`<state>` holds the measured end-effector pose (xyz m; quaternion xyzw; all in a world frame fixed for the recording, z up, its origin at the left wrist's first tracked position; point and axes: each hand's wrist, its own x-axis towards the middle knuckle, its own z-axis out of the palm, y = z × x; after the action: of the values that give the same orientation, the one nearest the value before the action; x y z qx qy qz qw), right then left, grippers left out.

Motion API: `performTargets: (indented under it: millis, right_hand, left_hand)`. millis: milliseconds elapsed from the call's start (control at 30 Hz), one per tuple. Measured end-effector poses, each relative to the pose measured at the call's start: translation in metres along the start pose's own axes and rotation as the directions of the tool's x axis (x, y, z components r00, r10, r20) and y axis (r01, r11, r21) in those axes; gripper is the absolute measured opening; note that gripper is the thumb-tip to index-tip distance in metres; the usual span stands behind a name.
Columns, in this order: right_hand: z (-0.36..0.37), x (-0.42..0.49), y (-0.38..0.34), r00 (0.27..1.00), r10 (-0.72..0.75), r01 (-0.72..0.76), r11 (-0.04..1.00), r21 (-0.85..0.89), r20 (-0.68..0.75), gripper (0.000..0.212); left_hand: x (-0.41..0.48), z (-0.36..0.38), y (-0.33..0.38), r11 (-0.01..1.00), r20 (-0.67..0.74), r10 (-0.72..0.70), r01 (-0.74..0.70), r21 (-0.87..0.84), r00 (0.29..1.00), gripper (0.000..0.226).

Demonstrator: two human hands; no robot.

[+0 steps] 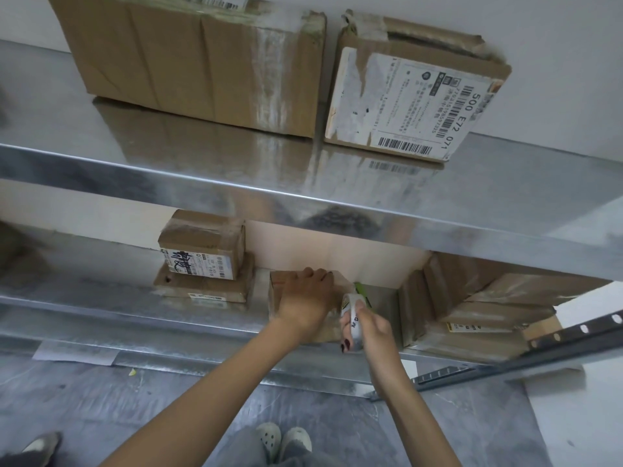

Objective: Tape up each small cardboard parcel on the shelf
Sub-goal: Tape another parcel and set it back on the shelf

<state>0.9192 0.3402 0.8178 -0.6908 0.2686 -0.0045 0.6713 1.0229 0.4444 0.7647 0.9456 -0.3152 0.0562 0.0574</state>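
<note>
1. While the left arm reaches forward from the lower left, the left hand [305,298] lies palm down on top of a small cardboard parcel [277,291] on the lower shelf [101,308]. Its fingers are laid fairly straight toward the back wall, pressing rather than gripping.
2. Just right of it, the right hand [371,328] is turned thumb-up. Its fingers, with dark nails, are curled round a roll of tape [351,320] held on edge at the parcel's right end. A green part [362,291] shows just beyond the roll, too hidden to identify.
3. Well left of the left hand, two more parcels are stacked. The upper parcel [202,244] carries a white label with barcodes and a black handwritten scrawl that cannot be read. The flat parcel [205,284] beneath it has a small label on its front edge, also unreadable.
4. Printing on the roll of tape in the right hand begins with "M"; the fingers hide the rest.
5. Right of the right hand, taped boxes [472,308] fill the shelf's end. One has a small label, too blurred to read.
6. Above both hands is the upper shelf [236,183]. A large taped box [188,62] sits on it up and to the left. Up and to the right, a torn box [414,96] bears a white shipping label with barcodes and "500 E72 071".
</note>
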Motion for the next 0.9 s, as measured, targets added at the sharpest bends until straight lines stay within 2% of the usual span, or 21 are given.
performTargets:
  millis: [67,167,333,467,567,667,733,900]
  right_hand:
    - [0.002,0.002,-0.007,1.000,0.015,-0.015,1.000,0.001,-0.005,0.046]
    - [0.001,-0.003,-0.005,0.996,0.083,-0.082,0.996,-0.027,0.014,0.049]
    - [-0.001,-0.004,0.007,0.987,0.158,-0.159,0.982,-0.098,-0.017,0.056]
    - [0.001,-0.009,0.011,0.966,0.259,-0.260,0.964,-0.053,-0.013,0.061]
    - [0.001,-0.007,0.010,0.961,0.276,-0.277,0.960,-0.037,-0.029,0.062]
    - [0.004,-0.002,0.001,0.957,0.289,-0.289,0.956,-0.038,-0.025,0.059]
    - [0.007,-0.001,-0.001,0.961,0.276,-0.277,0.960,-0.049,-0.018,0.058]
    - [0.011,0.001,0.002,0.952,0.308,-0.307,0.951,-0.040,-0.004,0.057]
  left_hand:
    - [0.003,-0.001,-0.001,0.998,0.016,-0.059,0.060,-0.020,0.998,0.040]
    - [0.009,-0.004,-0.002,0.992,0.015,-0.107,0.108,-0.068,0.994,0.026]
    - [0.019,0.003,-0.010,0.993,-0.081,-0.098,0.093,-0.067,0.992,0.012]
    - [0.026,0.017,-0.010,0.992,-0.096,-0.127,0.127,-0.012,0.987,0.015]
    - [0.029,0.023,-0.007,0.992,-0.112,-0.124,0.125,0.003,0.986,0.019]
    - [0.033,0.024,-0.008,0.986,-0.072,-0.168,0.168,-0.008,0.983,0.029]
    - [0.036,0.024,-0.007,0.985,0.003,-0.172,0.172,-0.034,0.985,0.024]
    - [0.038,0.026,-0.006,0.975,0.054,-0.215,0.217,-0.052,0.975,0.026]
